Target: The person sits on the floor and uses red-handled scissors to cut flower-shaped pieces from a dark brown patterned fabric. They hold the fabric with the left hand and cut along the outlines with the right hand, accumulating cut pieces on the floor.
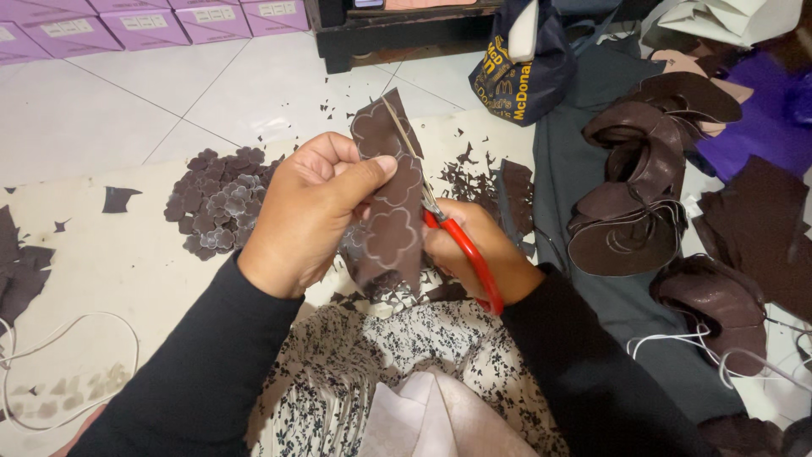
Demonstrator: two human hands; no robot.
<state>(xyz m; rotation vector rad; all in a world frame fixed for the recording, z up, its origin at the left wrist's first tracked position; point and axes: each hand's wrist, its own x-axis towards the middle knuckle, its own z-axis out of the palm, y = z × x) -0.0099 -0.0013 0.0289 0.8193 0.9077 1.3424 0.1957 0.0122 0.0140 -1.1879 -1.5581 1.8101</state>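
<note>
Head view: left hand (309,216) pinching brown leather strip (391,207) upright; right hand (478,250) clenched on red-handled scissors (448,228), blades cutting strip

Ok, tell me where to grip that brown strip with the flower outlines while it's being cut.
Pinch the brown strip at its left edge, mid-height, coming from the left as the left hand does. It stands upright, and the scissors in the right hand work the right edge, so that side probably needs to be free.
</note>
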